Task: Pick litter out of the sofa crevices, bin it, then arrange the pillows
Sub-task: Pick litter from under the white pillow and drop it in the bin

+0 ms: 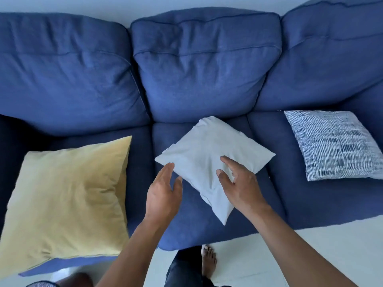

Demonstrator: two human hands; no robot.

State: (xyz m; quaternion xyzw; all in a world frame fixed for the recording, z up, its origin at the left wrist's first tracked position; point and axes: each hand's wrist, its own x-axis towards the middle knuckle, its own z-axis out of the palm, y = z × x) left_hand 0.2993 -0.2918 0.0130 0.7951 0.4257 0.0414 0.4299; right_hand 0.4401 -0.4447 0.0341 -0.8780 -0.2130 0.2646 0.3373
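Note:
A small grey pillow (209, 154) lies flat and turned cornerwise on the middle seat of the blue sofa (199, 65). My right hand (238, 183) rests on its lower right part, fingers spread. My left hand (163, 193) hovers at the pillow's left corner, fingers apart, holding nothing. On the left seat a large yellow pillow (68, 199) lies flat and overhangs the front edge. A blue-and-white patterned pillow (335, 143) lies flat on the right seat. No litter shows in the crevices.
The pale floor (300, 255) runs along the sofa's front edge. My bare foot (209, 259) and dark trouser leg (184, 268) stand close to the middle seat. Three back cushions stand upright behind the seats.

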